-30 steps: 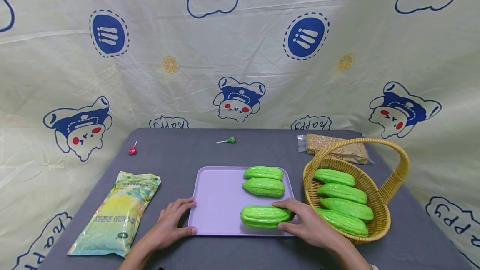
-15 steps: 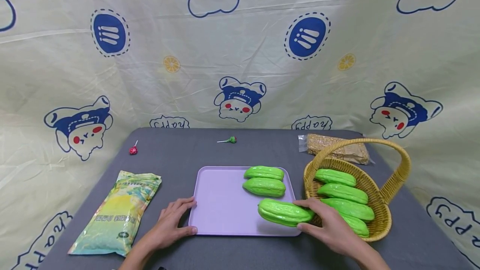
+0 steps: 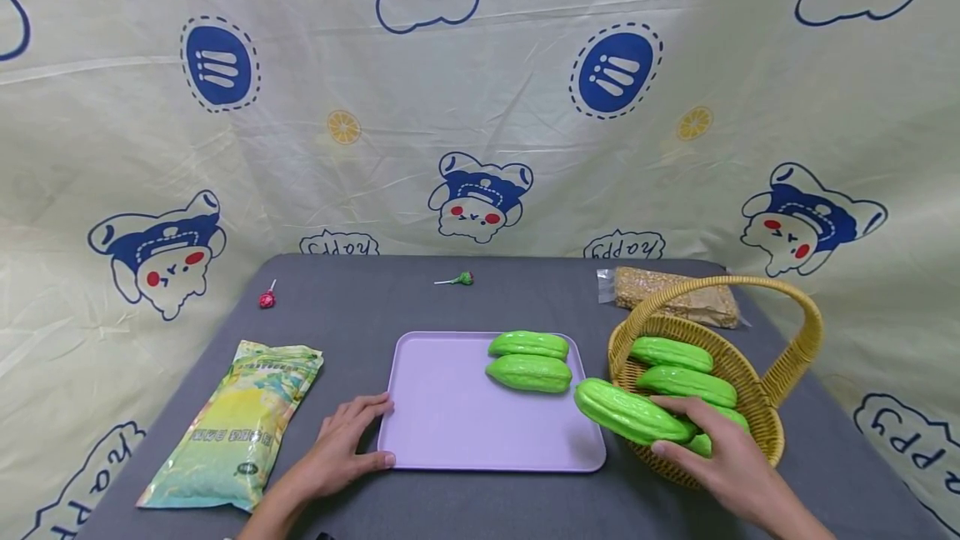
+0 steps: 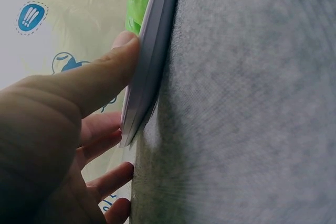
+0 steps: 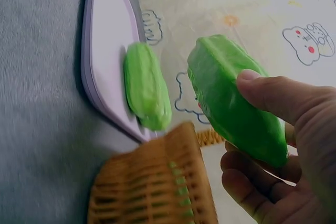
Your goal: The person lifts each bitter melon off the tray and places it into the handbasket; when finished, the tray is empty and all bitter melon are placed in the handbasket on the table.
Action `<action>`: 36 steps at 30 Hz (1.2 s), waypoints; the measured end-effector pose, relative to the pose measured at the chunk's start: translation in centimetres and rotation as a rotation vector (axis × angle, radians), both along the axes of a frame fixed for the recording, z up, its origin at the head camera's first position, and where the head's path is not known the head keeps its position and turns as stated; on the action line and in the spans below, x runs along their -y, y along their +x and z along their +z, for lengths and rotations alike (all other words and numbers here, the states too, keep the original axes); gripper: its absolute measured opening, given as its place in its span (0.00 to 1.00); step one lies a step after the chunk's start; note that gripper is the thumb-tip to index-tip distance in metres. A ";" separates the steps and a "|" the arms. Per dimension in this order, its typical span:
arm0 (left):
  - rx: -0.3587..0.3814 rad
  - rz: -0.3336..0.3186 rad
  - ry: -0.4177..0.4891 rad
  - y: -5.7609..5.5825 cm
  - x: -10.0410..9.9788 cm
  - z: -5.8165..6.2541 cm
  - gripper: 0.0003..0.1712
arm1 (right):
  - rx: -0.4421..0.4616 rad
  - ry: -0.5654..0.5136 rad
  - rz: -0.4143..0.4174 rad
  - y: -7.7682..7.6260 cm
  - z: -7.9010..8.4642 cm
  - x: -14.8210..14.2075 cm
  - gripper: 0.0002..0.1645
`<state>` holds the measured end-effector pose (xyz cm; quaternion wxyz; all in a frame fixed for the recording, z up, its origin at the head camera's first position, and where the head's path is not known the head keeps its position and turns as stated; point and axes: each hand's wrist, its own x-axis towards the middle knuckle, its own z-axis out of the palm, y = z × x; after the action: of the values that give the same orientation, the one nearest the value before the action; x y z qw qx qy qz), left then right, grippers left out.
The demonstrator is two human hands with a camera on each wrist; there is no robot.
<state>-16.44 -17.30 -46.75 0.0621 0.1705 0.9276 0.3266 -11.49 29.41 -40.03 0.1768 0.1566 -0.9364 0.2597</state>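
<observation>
My right hand [image 3: 723, 461] holds a green bitter gourd [image 3: 633, 411] between thumb and fingers. It hangs tilted over the near left rim of the wicker basket [image 3: 772, 407], beyond the tray's right edge. Close up in the right wrist view, the thumb lies on one side of the held bitter gourd [image 5: 226, 93], fingers on the other. Several more bitter gourds [image 3: 686, 386] lie in the basket, partly hidden. On the lilac tray [image 3: 450, 407], two bitter gourds [image 3: 528, 373] lie side by side at the far right. My left hand [image 3: 341, 448] touches the tray's left edge with extended fingers and thumb.
A large yellow-green bag [image 3: 232, 432] lies left of the tray. Behind the basket is a clear packet of grain [image 3: 675, 297]. A red lollipop [image 3: 267, 298] and a green lollipop [image 3: 465, 278] lie toward the back. The basket's tall handle [image 3: 806, 332] arches over it.
My right hand has lifted the bitter gourd off the tray's near right part and carried it rightward to the basket's rim. The left hand has stayed at the tray's edge.
</observation>
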 end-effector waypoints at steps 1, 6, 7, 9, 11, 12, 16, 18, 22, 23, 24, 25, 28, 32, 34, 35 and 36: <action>-0.002 0.000 -0.001 0.0 0.0 0.0 0.41 | 0.019 0.005 -0.023 0.1 0.1 -0.3 0.28; -0.009 -0.001 -0.003 0.0 0.0 0.0 0.41 | 0.089 0.038 -0.138 0.2 0.5 -1.6 0.29; -0.011 0.000 -0.003 0.0 0.0 0.0 0.41 | 0.095 0.042 -0.154 0.2 0.5 -1.8 0.30; -0.013 0.000 -0.004 0.0 0.0 0.0 0.41 | 0.100 0.051 -0.179 0.3 0.5 -2.3 0.31; -0.014 -0.001 -0.005 0.0 0.0 0.0 0.41 | 0.112 0.056 -0.197 0.4 0.5 -2.7 0.31; -0.013 -0.001 -0.005 0.0 0.0 0.0 0.41 | 0.122 0.061 -0.207 0.4 0.6 -2.8 0.32; -0.006 0.002 0.000 0.0 0.0 0.0 0.41 | 0.152 0.073 -0.241 0.4 0.5 -3.3 0.34; -0.007 0.003 0.002 0.0 0.0 0.0 0.41 | 0.153 0.073 -0.249 0.3 0.5 -3.5 0.35; -0.013 0.004 -0.002 0.1 0.0 0.0 0.41 | 0.144 0.078 -0.274 -0.1 0.4 -3.7 0.36; -0.014 0.004 -0.001 0.1 0.0 0.0 0.41 | 0.145 0.079 -0.281 -0.2 0.4 -3.8 0.36; -0.014 0.004 -0.001 0.1 0.0 0.0 0.41 | 0.146 0.083 -0.289 -0.3 0.3 -3.8 0.36; -0.013 0.005 -0.002 0.1 0.0 0.0 0.41 | 0.149 0.086 -0.296 -0.5 0.3 -3.9 0.37; -0.007 0.007 0.002 0.1 0.0 0.0 0.41 | 0.156 0.098 -0.312 -0.9 0.3 -4.0 0.37; 0.004 0.010 0.007 0.0 -0.1 0.1 0.41 | 0.161 0.109 -0.332 -1.5 0.3 -3.9 0.39; 0.006 0.008 0.007 0.0 0.0 0.1 0.41 | 0.156 0.112 -0.344 -1.9 0.2 -3.7 0.39; 0.006 0.008 0.007 0.0 0.0 0.1 0.41 | 0.151 0.113 -0.348 -2.0 0.2 -3.6 0.39; 0.006 0.006 0.007 0.0 0.0 0.1 0.41 | 0.149 0.114 -0.354 -2.2 0.1 -3.5 0.40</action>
<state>-16.40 -17.27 -46.68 0.0632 0.1669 0.9268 0.3304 -13.71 32.91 -39.89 0.1405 -0.0202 -0.9730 0.1820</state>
